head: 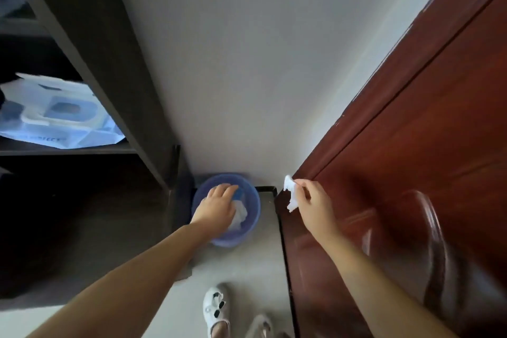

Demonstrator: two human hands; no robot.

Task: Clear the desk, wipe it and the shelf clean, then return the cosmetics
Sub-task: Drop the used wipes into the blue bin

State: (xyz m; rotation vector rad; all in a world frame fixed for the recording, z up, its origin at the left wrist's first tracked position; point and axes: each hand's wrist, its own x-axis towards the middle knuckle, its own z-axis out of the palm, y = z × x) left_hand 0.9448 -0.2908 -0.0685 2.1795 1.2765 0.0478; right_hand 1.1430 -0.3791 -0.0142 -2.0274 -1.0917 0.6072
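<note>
View: head camera, looking steeply down into a floor corner between a dark shelf unit and a reddish-brown door
Bin (253, 202): round, blue, on the floor against the wall, touching the foot of the shelf unit (90, 44); white crumpled tissue (241, 216) lies inside it
Left hand (218, 207): reaches down into the bin, palm down, fingers bent over the white tissue and a small blue item (237, 194) at the fingertips; cannot tell whether it grips either one
Right hand (311, 199): raised just right of the bin, beside the door edge, thumb and fingers pinching a crumpled white wipe (290, 192) that hangs down from the pinch
Shelf: dark, left side of view; a blue-and-white wipes pack (59, 115) lies flat on one shelf board, flap side up
Door (411, 145): glossy, fills the right side; dark frame strip (285, 255) along the floor at its foot
Floor (247, 269): pale; white shoe with black marks (215, 307) near the lower edge, a second shoe (260, 324) just right of it
Tabletop, cosmetics: not in view
</note>
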